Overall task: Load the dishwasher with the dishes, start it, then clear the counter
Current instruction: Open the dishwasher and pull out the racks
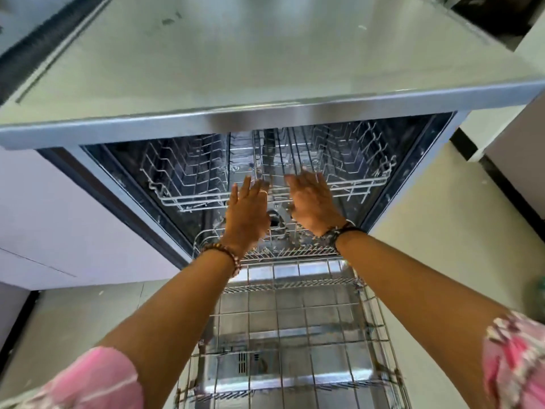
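The dishwasher stands open under a steel counter. Its upper wire rack sits inside the tub and holds no dishes. The lower wire rack is pulled out over the lowered door and is also bare. My left hand and my right hand reach forward side by side, fingers straight, at the front rail of the upper rack. Whether the fingertips touch the rail is blurred. No dishes show anywhere in view.
The counter top above the dishwasher is bare steel with a few dark smudges. A pale cabinet panel flanks the machine on the left. Light floor tiles lie to the right, with a dark skirting and another cabinet at the far right.
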